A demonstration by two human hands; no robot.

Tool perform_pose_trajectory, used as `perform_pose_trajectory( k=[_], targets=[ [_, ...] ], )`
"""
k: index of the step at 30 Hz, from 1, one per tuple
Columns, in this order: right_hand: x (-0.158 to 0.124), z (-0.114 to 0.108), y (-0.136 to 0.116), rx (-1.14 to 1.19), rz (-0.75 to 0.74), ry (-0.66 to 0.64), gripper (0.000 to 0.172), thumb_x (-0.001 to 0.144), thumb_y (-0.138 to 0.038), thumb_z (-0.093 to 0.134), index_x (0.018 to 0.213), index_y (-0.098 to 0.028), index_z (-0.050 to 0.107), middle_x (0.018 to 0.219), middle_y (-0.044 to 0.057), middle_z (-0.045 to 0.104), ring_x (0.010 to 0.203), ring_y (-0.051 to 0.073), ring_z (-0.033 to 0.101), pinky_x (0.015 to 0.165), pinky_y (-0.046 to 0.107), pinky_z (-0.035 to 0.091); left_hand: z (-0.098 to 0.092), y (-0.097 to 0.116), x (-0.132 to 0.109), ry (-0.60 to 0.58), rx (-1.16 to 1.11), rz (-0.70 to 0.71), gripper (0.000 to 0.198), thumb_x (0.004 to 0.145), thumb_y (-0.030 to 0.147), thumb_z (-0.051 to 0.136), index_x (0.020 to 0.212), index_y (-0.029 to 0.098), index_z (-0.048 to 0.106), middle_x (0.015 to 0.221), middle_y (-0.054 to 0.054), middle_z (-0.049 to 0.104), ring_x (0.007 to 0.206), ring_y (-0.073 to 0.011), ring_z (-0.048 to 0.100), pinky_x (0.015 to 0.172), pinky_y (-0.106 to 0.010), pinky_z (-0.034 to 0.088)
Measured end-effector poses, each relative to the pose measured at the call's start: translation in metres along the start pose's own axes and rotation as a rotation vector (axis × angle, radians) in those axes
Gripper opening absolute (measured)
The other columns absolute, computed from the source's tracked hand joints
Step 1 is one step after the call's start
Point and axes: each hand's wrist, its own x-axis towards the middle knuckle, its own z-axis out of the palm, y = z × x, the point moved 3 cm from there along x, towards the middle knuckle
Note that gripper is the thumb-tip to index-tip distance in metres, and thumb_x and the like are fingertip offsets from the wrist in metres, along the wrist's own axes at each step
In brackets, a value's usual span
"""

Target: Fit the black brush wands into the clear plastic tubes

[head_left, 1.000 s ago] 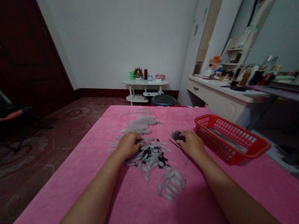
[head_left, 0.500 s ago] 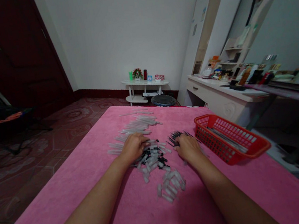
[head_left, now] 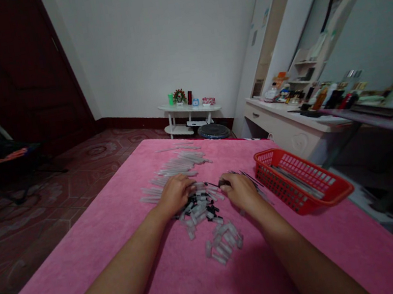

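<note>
My left hand (head_left: pixel 176 190) is closed in a pinch at the left edge of a heap of small clear caps (head_left: pixel 200 212) and black plugs (head_left: pixel 212 210). What its fingertips hold is too small to make out. My right hand (head_left: pixel 239 189) grips a thin dark pen refill (head_left: pixel 211 184), whose free end points left at the other hand; the two hands are a short gap apart. More dark refills (head_left: pixel 251 178) lie partly hidden behind the right hand. Long clear pen barrels (head_left: pixel 180 164) are spread beyond the left hand. Nearer me sits a second group of clear caps (head_left: pixel 224 244).
A red plastic basket (head_left: pixel 302 180) with long thin pieces inside stands right of my right hand. Everything lies on a pink cloth-covered table (head_left: pixel 132 256). Farther off are a small white stand (head_left: pixel 190 109), a round dark stool (head_left: pixel 214 131) and a cluttered dresser (head_left: pixel 290 124).
My right hand has moved slightly left, away from the pile of refills, with one refill now sticking out toward my left hand. The left hand stays almost in place.
</note>
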Motion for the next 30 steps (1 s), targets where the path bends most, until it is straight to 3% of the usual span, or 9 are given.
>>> perform_pose_trajectory(
  k=[12, 19, 24, 27, 30],
  targets=[
    [-0.001, 0.000, -0.001, -0.013, -0.002, -0.027, 0.015, 0.079, -0.022, 0.058, 0.088, -0.024, 0.070, 0.088, 0.003, 0.072, 0.086, 0.018, 0.064, 0.070, 0.025, 0.036, -0.001, 0.006, 0.000, -0.005, -0.011, 0.032, 0.018, 0.086, 0.023, 0.052, 0.093, 0.019, 0.067, 0.084, -0.007, 0.063, 0.085, -0.0208, 0.056, 0.077, -0.033, 0.042],
    [-0.002, -0.006, -0.004, -0.040, -0.062, -0.028, 0.016, 0.078, -0.020, 0.058, 0.085, -0.024, 0.072, 0.088, 0.003, 0.073, 0.087, 0.019, 0.063, 0.074, 0.026, 0.036, -0.002, 0.014, 0.000, -0.049, -0.006, 0.133, 0.034, 0.081, 0.013, 0.048, 0.108, 0.022, 0.066, 0.085, -0.008, 0.061, 0.089, -0.0219, 0.055, 0.080, -0.034, 0.043],
    [-0.002, -0.004, -0.013, -0.006, -0.137, -0.034, 0.015, 0.078, -0.020, 0.058, 0.084, -0.023, 0.072, 0.086, 0.004, 0.072, 0.087, 0.019, 0.062, 0.077, 0.027, 0.036, -0.003, 0.023, 0.001, -0.075, 0.005, 0.165, 0.037, 0.078, 0.009, 0.048, 0.107, 0.023, 0.066, 0.085, -0.008, 0.060, 0.091, -0.0220, 0.055, 0.080, -0.034, 0.043],
    [-0.003, -0.006, -0.019, 0.071, -0.157, 0.070, 0.014, 0.080, -0.020, 0.058, 0.086, -0.021, 0.070, 0.089, 0.005, 0.070, 0.088, 0.020, 0.061, 0.080, 0.027, 0.037, -0.004, 0.026, 0.001, -0.045, 0.001, 0.145, 0.033, 0.079, 0.011, 0.049, 0.106, 0.022, 0.066, 0.088, -0.008, 0.062, 0.092, -0.0222, 0.056, 0.081, -0.034, 0.044],
    [-0.005, -0.021, -0.018, 0.200, -0.092, 0.374, 0.020, 0.082, -0.025, 0.056, 0.098, -0.017, 0.066, 0.100, 0.009, 0.066, 0.096, 0.022, 0.057, 0.085, 0.029, 0.038, -0.009, 0.015, 0.002, 0.089, -0.088, 0.018, 0.030, 0.081, 0.012, 0.048, 0.104, 0.020, 0.066, 0.092, -0.008, 0.063, 0.090, -0.0210, 0.057, 0.081, -0.033, 0.044]
  ],
)
